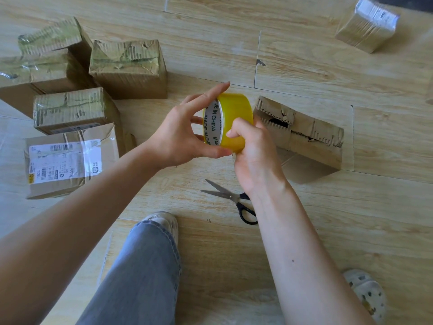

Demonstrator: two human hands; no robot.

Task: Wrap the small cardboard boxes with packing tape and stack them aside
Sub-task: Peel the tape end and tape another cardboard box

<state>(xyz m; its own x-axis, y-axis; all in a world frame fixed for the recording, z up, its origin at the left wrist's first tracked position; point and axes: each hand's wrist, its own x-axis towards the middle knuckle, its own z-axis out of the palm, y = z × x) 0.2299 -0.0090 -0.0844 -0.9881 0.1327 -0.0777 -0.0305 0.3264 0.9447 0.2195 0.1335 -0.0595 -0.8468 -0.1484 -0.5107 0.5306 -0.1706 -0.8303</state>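
A yellow roll of packing tape [234, 109] is held in the air between both hands above the wooden floor. My left hand [180, 134] grips it from the left, fingers over the top and thumb under it. My right hand [253, 148] grips its right side, thumb pressed on the outer tape face. Just right of the roll lies a small cardboard box [311, 137] with torn, gaping top flaps. Black-handled scissors [234, 198] lie on the floor below the hands, partly under my right wrist.
Several cardboard boxes with tape on them sit in a cluster at the left [126, 66], one with a white shipping label [65, 160]. One tape-wrapped box [367, 26] stands apart at the top right. My jeans leg [145, 273] and shoes are at the bottom.
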